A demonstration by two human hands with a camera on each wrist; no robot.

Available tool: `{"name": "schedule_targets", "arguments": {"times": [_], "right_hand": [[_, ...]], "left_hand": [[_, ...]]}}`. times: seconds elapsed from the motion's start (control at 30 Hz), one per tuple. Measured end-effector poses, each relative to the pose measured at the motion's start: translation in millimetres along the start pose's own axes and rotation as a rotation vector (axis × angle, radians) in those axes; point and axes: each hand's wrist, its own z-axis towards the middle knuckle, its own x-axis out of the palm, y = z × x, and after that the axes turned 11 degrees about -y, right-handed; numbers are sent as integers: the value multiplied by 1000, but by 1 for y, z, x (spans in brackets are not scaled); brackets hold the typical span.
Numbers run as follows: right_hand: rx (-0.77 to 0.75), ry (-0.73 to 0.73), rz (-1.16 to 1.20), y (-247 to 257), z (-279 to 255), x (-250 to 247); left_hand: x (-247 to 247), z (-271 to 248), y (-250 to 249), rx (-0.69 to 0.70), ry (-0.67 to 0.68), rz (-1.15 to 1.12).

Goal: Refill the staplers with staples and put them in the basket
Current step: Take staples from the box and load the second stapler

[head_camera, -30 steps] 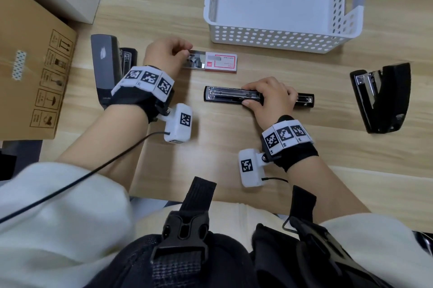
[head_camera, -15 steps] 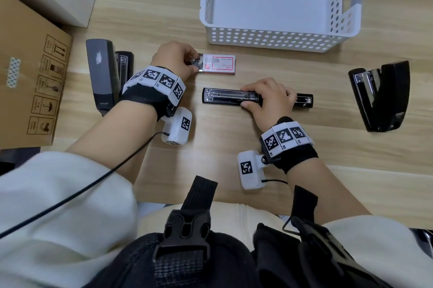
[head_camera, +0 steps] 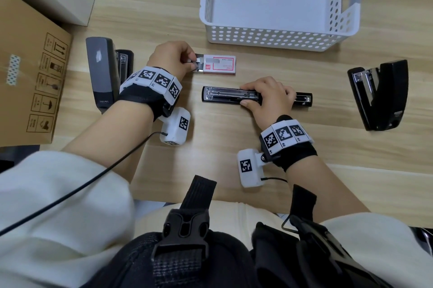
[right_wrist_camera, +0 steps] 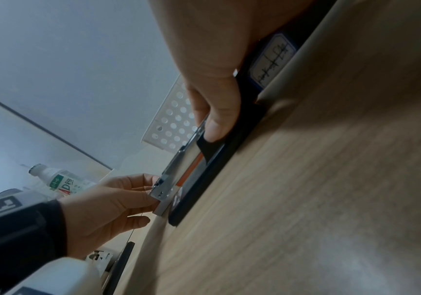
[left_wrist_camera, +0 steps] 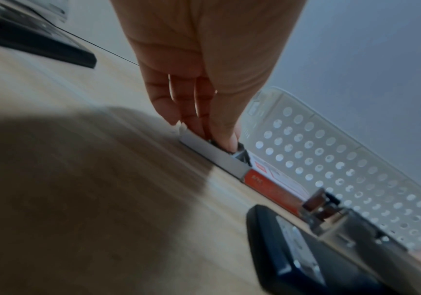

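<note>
A red-and-white staple box (head_camera: pixel 219 65) lies on the desk with its grey tray (left_wrist_camera: pixel 214 157) pulled out to the left. My left hand (head_camera: pixel 172 59) is at that open end, its fingertips (left_wrist_camera: pixel 225 140) dipped into the tray and pinching silvery staples (head_camera: pixel 195 64). A black stapler (head_camera: pixel 225 95) lies opened flat in the middle. My right hand (head_camera: pixel 268 96) grips it from above, thumb (right_wrist_camera: pixel 216 123) on its near side. The white perforated basket (head_camera: pixel 269 38) stands behind, with nothing in it.
A grey stapler (head_camera: pixel 100 72) lies at the left beside a cardboard box (head_camera: pixel 28 65). Another black stapler (head_camera: pixel 379 94) lies half open on its side at the right. A bottle (right_wrist_camera: pixel 60 179) lies far left. Bare wood shows in front of my hands.
My left hand has stayed at the box's open end, its fingers closing on the staples in the tray. My right hand has kept its hold on the flat stapler.
</note>
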Motion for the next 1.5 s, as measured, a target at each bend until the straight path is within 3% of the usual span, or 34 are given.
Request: {"name": "schedule_targets", "arguments": {"times": [0.27,0.53,0.77,0.9,1.03,1.33,1.5], "right_hand": [[6,-10,8,0,-1,1],[-5,-17,11,0,-1,0],[-1,-15,11,0,-1,0],[-7,-12,5,0,-1,0],[-2,-4,18,0,0,0],[-13,20,15,-2,2,-1],[-20,12,5,-2,2,-1]], "left_hand": [[-2,-1,-3,64,-19,106],[-5,-3,-7,100,-39,69],[-12,-11,-9,66,-124,-143],[-12,-19,-14,64,-88,-318],[-6,-26,-18,-42,18,-546],[-3,-33,-29,-298,74,-829],[-2,-40,-28,-225,85,-733]]}}
